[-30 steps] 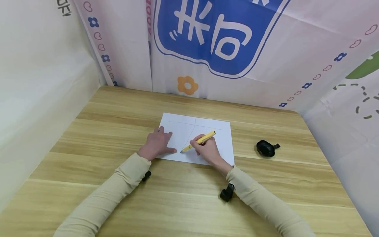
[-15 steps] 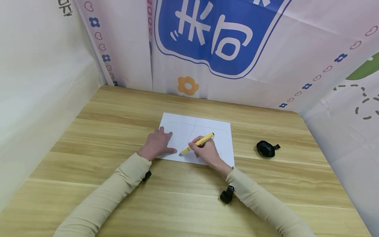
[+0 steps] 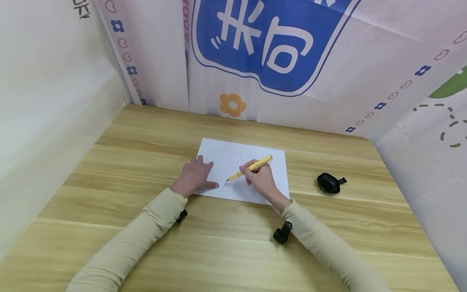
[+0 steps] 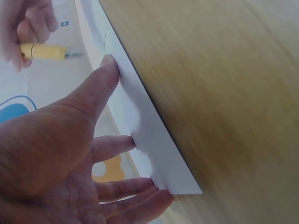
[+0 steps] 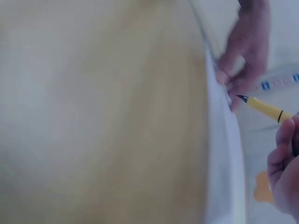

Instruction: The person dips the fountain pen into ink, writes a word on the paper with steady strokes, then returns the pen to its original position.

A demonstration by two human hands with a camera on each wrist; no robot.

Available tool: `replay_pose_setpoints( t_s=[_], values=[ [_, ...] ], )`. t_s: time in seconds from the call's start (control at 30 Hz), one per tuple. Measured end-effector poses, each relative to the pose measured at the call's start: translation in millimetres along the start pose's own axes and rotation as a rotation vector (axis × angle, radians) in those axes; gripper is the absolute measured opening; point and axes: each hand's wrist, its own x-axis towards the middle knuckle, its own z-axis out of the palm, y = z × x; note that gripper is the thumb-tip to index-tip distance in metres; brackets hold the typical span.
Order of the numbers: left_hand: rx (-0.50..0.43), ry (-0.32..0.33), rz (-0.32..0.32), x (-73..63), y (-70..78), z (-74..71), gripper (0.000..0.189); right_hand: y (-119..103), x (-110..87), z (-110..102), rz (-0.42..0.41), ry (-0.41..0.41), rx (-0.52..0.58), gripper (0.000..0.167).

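A white sheet of paper (image 3: pixel 215 162) lies on the table, bearing a thin line across its upper part and a slanting line down its middle. My left hand (image 3: pixel 195 175) rests on the sheet's left side, fingers and thumb spread; in the left wrist view its fingertips (image 4: pixel 122 142) touch the paper. My right hand (image 3: pixel 260 178) pinches a yellow fountain pen (image 3: pixel 260 163) in a writing grip over the middle of the sheet. Both wrist views show the nib (image 5: pixel 242 98) held off the paper. The right hand covers part of the sheet.
A small black oval dish-like object (image 3: pixel 328 183) with a short tab lies right of the paper on the wooden table (image 3: pixel 233 251). Printed cloth walls (image 3: pixel 160 73) stand behind and at both sides. Black wrist cameras (image 3: pixel 282 233) hang under the sleeves.
My right hand drew the pen down and left, lengthening the slanting line, then lifted it up and to the right. The left hand has stayed in place on the paper.
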Motion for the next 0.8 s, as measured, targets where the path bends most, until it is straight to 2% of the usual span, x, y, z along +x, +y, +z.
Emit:
replay_pose_setpoints(
  t_s=[0.17,0.33,0.53,0.8],
  values=[
    [-0.003,0.001,0.002,-0.6,-1.6,-1.9,0.075,-4,26.3,-15,0.005,0.187,-0.047,0.017],
    [0.004,-0.005,0.004,-0.1,-1.2,-2.1,0.075,-2,51.8,-23,-0.013,0.290,-0.122,0.019],
    [0.009,-0.020,0.006,0.8,0.6,0.1,0.076,2,66.2,-20,-0.022,0.319,-0.161,0.019],
    [-0.012,-0.017,-0.006,0.4,-1.4,1.5,0.076,3,67.1,-15,-0.003,0.322,-0.172,0.018]
  ],
)
